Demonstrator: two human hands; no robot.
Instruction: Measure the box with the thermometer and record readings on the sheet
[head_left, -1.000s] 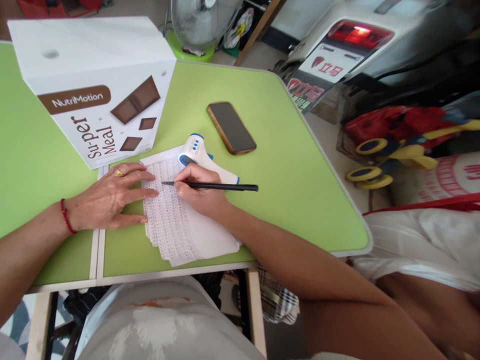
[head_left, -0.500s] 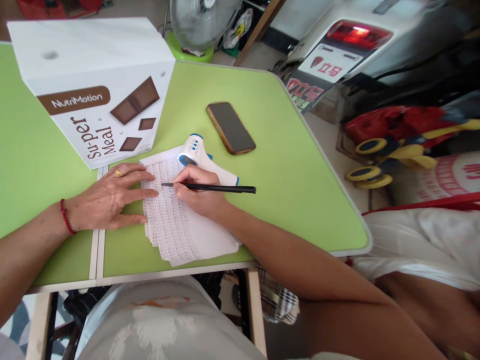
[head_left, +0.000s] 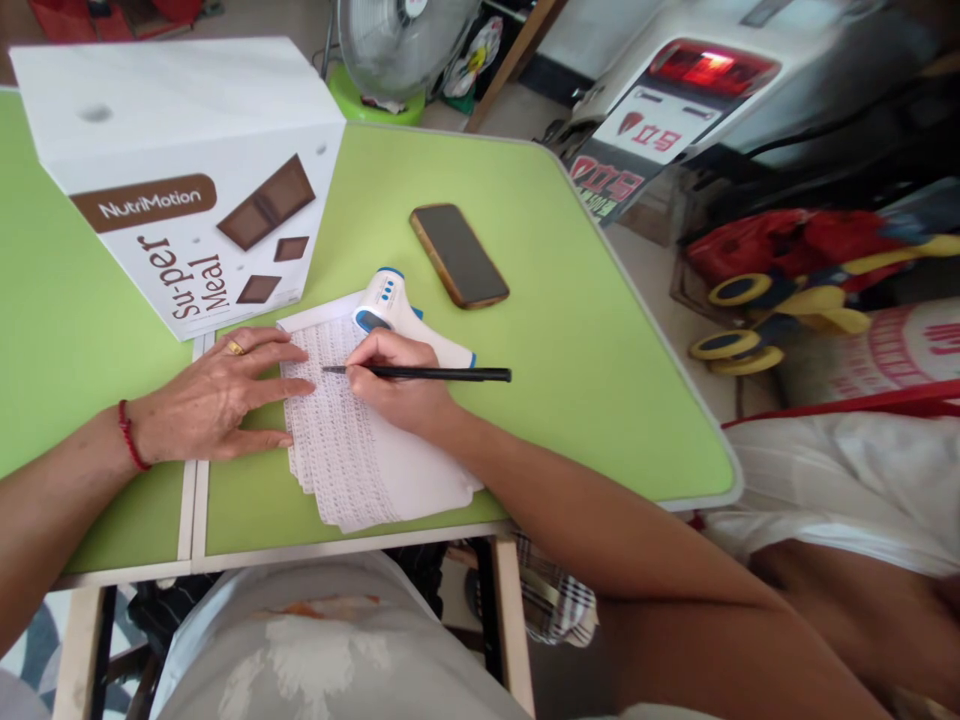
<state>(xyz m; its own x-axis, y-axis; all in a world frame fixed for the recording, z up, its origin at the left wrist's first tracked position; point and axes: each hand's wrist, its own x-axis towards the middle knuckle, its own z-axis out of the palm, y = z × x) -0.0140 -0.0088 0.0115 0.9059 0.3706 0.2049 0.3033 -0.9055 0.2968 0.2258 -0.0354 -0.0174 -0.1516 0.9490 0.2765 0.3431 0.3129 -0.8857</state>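
My right hand (head_left: 399,385) is closed around a black pen (head_left: 450,374), its tip on a stack of paper sheets (head_left: 420,470) covered in rows of small handwriting. The top sheet's right part is blank. My left hand (head_left: 232,390) lies flat with fingers spread, its fingertips resting on the left edge of the sheets. Just beyond the right hand, a white and blue infrared thermometer (head_left: 390,305) lies on the upper part of the papers, partly hidden by that hand.
On the green table (head_left: 585,380) lie a smartphone (head_left: 459,255) and, at the left, a white NutriMotion box (head_left: 187,180). A fan (head_left: 405,45) stands behind. Another person in a white shirt (head_left: 847,490) sits close on the right, near the table's corner.
Both hands, the pen and the papers keep practically the same place. Only a very slight shift of the whole view shows.
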